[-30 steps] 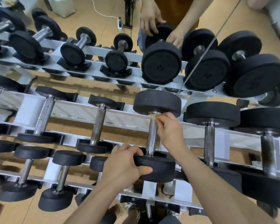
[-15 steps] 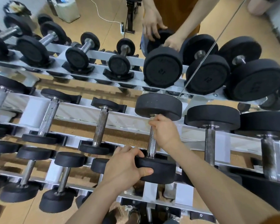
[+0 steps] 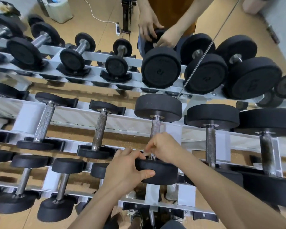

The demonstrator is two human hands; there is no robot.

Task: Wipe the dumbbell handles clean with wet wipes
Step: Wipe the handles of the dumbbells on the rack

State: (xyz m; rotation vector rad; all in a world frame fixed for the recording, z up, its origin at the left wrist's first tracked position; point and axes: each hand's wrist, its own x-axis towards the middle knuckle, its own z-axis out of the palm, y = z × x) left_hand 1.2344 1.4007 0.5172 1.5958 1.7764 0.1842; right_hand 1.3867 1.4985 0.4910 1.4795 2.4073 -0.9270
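One dumbbell [image 3: 158,107] under treatment. Left hand [image 3: 124,171] grips near head [image 3: 162,171]; right hand [image 3: 163,146] pinches wipe [image 3: 146,152] round handle [image 3: 155,126], lower end. Judged mid-wipe; next stroke should cover upper handle.

Handle [image 3: 156,128] of the centre dumbbell: bare steel, knurled, rough, dull grey sheen.
Its far head [image 3: 158,107] and near head [image 3: 157,172]: black rubber, matt, finely grained.
Wet wipe [image 3: 146,152]: thin pale sheet; texture too blurred to tell.
Neighbouring handle [image 3: 210,142]: knurled metal, darker and duller.
Left handle [image 3: 44,122]: knurled metal, brighter, speckled.
Lower-shelf handles [image 3: 24,180]: smooth polished metal, glossy.
Rack rails [image 3: 69,116]: painted metal, pale grey, semi-gloss, faintly reflective.
Cradles [image 3: 73,102]: black plastic, matt.
Floor [image 3: 96,12]: tan, smooth, wood-look, low sheen.
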